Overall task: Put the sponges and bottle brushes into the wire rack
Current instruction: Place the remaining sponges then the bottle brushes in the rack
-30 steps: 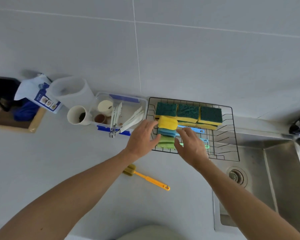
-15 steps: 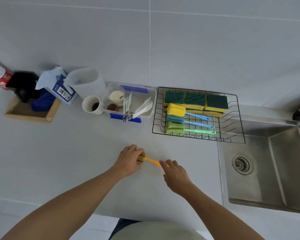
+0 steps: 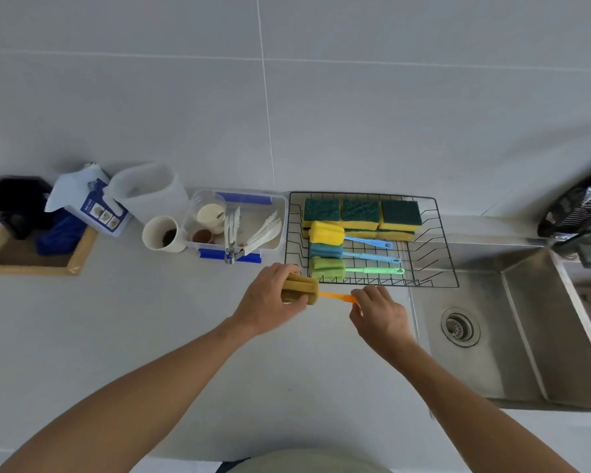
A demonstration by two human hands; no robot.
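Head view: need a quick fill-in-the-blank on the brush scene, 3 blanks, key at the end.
1. The left hand grips the sponge head of the ____-handled brush.
2. The right hand pinches that brush's ____.
3. The wire rack already holds ____ bottle brushes, in front of the sponges.

Missing words: orange; handle; three

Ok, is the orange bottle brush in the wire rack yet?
Not yet. The orange bottle brush is held outside the wire rack, just before its front edge, between the left hand and right hand.
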